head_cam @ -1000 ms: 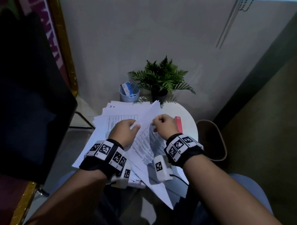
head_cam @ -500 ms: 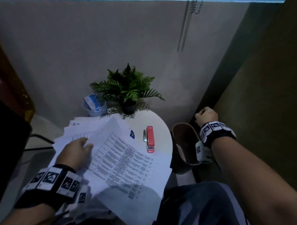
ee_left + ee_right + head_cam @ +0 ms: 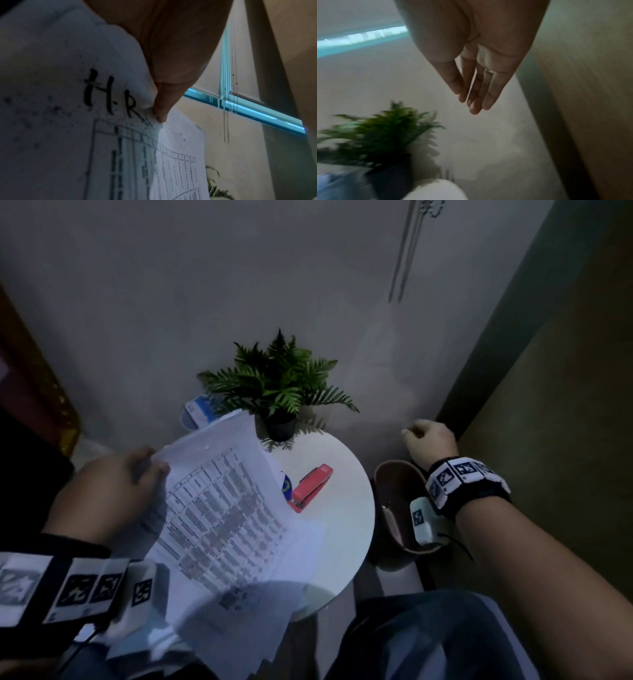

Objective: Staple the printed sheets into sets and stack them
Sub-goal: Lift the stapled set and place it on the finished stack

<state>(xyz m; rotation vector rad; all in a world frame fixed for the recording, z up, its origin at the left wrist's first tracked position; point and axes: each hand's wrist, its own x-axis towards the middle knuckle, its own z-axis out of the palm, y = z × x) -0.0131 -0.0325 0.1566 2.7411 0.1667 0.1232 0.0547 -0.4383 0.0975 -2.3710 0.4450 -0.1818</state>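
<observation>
My left hand (image 3: 147, 470) pinches the top corner of a set of printed sheets (image 3: 222, 508) and holds it tilted up over the left half of the round white table (image 3: 346, 508). In the left wrist view my thumb (image 3: 161, 112) presses the sheets (image 3: 68, 121) beside handwritten letters. A red stapler (image 3: 310, 487) lies on the table just right of the sheets, untouched. My right hand (image 3: 424, 436) hangs in the air off the table's right side; in the right wrist view this hand (image 3: 471, 98) has relaxed, nearly straight fingers and holds nothing.
A potted fern (image 3: 277, 385) and a small cup (image 3: 195, 414) of items stand at the table's far edge against the wall. A brown bin (image 3: 394, 491) stands on the floor right of the table, under my right wrist. My knees are below.
My right hand let go of the sheets and swung out to the right, past the table edge. My left hand has lifted the sheets off the pile and tilted them upward.
</observation>
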